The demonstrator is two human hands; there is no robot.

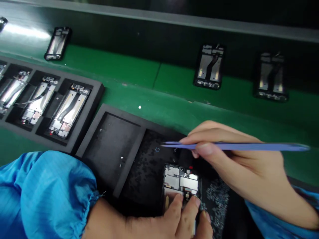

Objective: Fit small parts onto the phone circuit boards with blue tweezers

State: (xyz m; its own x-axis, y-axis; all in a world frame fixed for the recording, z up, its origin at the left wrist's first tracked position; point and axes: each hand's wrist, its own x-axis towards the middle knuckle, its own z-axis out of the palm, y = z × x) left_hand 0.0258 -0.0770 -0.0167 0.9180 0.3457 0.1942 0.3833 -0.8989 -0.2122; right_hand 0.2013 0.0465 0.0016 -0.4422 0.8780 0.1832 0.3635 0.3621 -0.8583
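Note:
My right hand (231, 156) is closed round purple-blue tweezers (249, 146), pinched between thumb and fingers. Their tips point left, just beside a tiny blue-edged piece (157, 149) on the black tray; whether they touch it I cannot tell. Below, my left hand (179, 219) grips an opened phone (180, 181), its fingers pressed over the lower part. Silver shields and small connectors show at the phone's upper end. The rest of the phone is hidden under the fingers. A small red bit (190, 167) shows at its top edge.
A black foam tray (109, 116) with a divider holds several tiny loose parts. At the left, another foam tray (99, 88) carries several opened phones. More phone bodies (210, 66) stand along the back of the green bench (129, 93). Small bits cluster right of the held phone.

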